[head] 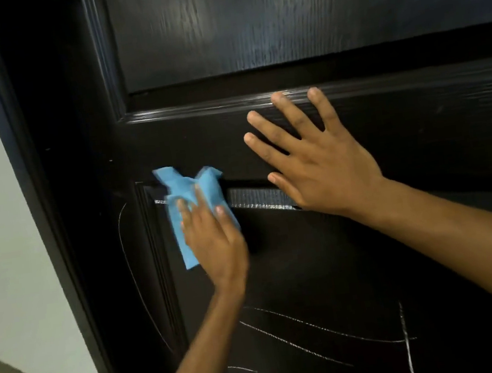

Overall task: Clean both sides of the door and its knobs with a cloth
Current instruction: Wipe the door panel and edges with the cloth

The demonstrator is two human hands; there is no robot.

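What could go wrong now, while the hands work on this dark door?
1. The left hand presses the blue cloth with flat fingers only, so the cloth might slip and fall.
2. The right hand lies bare on the door and may leave fingerprints.
3. The white scratch-like lines lower down could be missed.
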